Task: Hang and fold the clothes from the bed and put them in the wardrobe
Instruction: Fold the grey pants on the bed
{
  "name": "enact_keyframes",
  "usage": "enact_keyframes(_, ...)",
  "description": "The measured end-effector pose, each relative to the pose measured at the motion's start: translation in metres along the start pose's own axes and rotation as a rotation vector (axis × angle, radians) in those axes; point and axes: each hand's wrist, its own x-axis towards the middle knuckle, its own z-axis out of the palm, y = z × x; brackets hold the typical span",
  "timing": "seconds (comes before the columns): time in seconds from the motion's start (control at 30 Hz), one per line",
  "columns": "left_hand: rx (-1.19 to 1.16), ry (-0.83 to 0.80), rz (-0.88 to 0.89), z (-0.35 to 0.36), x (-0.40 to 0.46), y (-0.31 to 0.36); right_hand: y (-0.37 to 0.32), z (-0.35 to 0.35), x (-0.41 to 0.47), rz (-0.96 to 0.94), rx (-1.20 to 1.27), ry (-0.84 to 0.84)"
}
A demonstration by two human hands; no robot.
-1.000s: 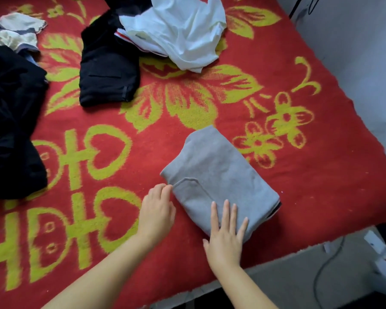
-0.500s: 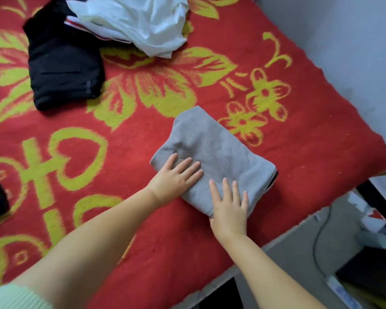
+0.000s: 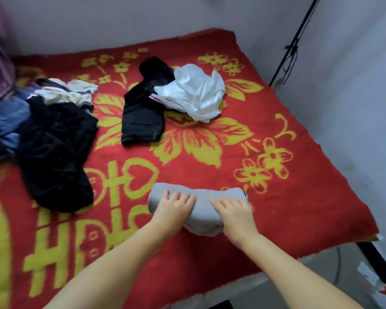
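Grey folded cloth bundle on red bed blanket; left hand and right hand grasp it, fingers curled over. Lifting evenly should preserve the folds.

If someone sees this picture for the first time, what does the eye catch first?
First, the bright red blanket with yellow flowers covering the bed. Near its front edge, the left hand and right hand grip a folded grey garment. Behind lies a crumpled white shirt.

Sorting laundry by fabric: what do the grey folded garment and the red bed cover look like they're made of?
Grey folded garment: likely soft matte knit, maybe cotton jersey or fleece; it bulges thickly. Red bed cover: plush, fuzzy blanket, probably synthetic pile, with frayed nap along its edge.
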Motion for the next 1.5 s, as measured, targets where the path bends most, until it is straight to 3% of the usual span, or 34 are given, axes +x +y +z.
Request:
enact_keyframes(0.23, 0.078, -0.156, -0.451, -0.064, -0.119, -0.010, -0.085, -0.022, 0.026, -0.552, 0.051, 0.103)
enact_keyframes(0.4, 0.184, -0.063, -0.816, -0.113, -0.204, 0.026, -0.160, -0.050, 0.026, -0.931, 0.049, 0.095)
enact_keyframes(0.57, 0.169, -0.156, -1.184, -0.152, -0.296, 0.098, -0.243, -0.059, -0.025, -1.279, 0.011, 0.035)
enact_keyframes(0.77, 0.127, -0.249, -1.622, -0.185, -0.432, 0.236, -0.346, -0.058, -0.173, -1.692, -0.030, -0.002)
enact_keyframes(1.0, -0.003, -0.312, -1.934, -0.200, -0.561, 0.392, -0.412, -0.032, -0.364, -1.928, -0.048, -0.084)
enact_keyframes(1.2, -0.025, -0.345, -2.092, -0.206, -0.659, 0.498, -0.454, -0.018, -0.505, -2.055, -0.055, -0.211)
enact_keyframes(1.4, -0.037, -0.337, -2.202, -0.204, -0.731, 0.545, -0.504, 0.002, -0.583, -2.101, -0.138, -0.368)
enact_keyframes(1.5, -0.233, -0.327, -2.210, -0.199, -0.762, 0.543, -0.535, 0.016, -0.604, -2.122, -0.303, -0.434)
